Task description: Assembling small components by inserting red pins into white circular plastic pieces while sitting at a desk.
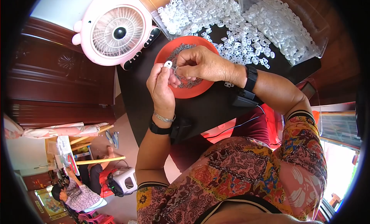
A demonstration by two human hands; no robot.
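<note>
My left hand (pixel 161 85) holds a small white oval plastic piece with holes (pixel 168 64) upright between thumb and fingers. Close beside it, my right hand (pixel 202 64) is pinched, thumb against forefinger; whatever lies in that pinch is too small to make out. Both hands hover over a round orange-red bowl (pixel 185 95). Inside the bowl lies a heap of small, thin grey pieces (pixel 193 83), partly hidden by my hands; their exact kind is unclear.
Loose white plastic pieces (pixel 243 42) spread over the dark table (pixel 135 96) beyond the bowl. Two clear bins (pixel 316 50) of them lie behind. A pink fan (pixel 119 33) stands at the far left. Another person (pixel 79 195) sits working at lower left.
</note>
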